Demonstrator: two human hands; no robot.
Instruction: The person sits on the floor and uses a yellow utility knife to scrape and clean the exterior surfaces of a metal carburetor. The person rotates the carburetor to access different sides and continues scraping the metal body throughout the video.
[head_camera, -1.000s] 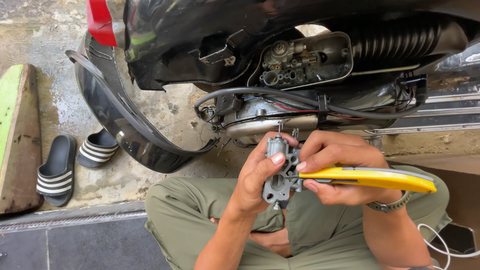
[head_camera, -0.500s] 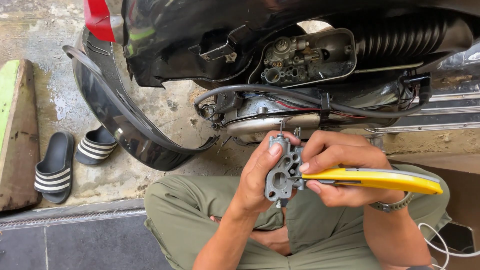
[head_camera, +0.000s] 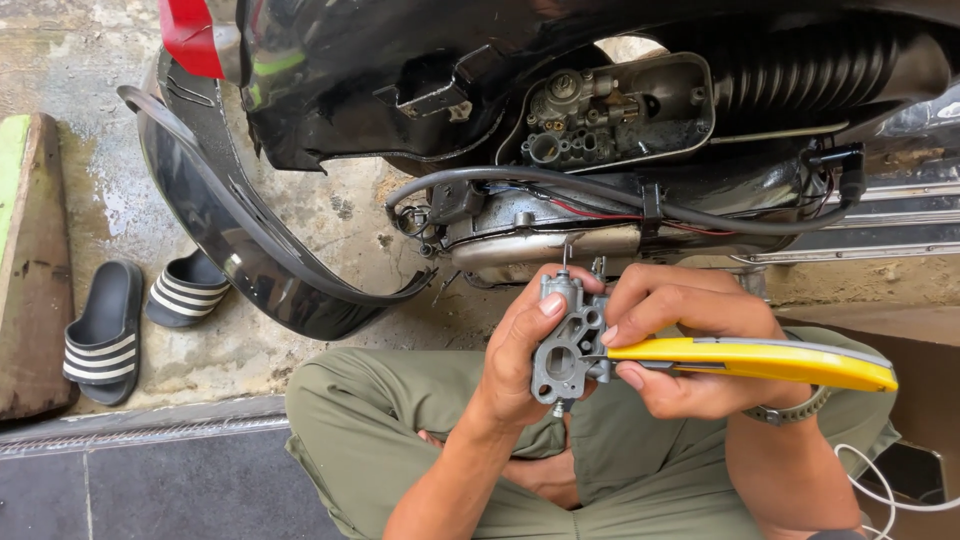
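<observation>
Head view: left hand (head_camera: 520, 365) grips grey carburetor (head_camera: 568, 345); right hand (head_camera: 690, 340) grips yellow knife (head_camera: 760, 362).

Carburetor body (head_camera: 566, 345) now sits turned a bit more face-on than a second ago, round bore toward the camera, and slightly lower against the exhaust behind it. Left hand (head_camera: 520, 350) shifts its thumb up onto the top left corner of the casting; right hand (head_camera: 690, 340) slides the yellow-handled tool (head_camera: 750, 360) so its handle reaches a little further right. Whole view drifts slightly, scooter body (head_camera: 480, 90) sitting a touch further left in frame.
</observation>
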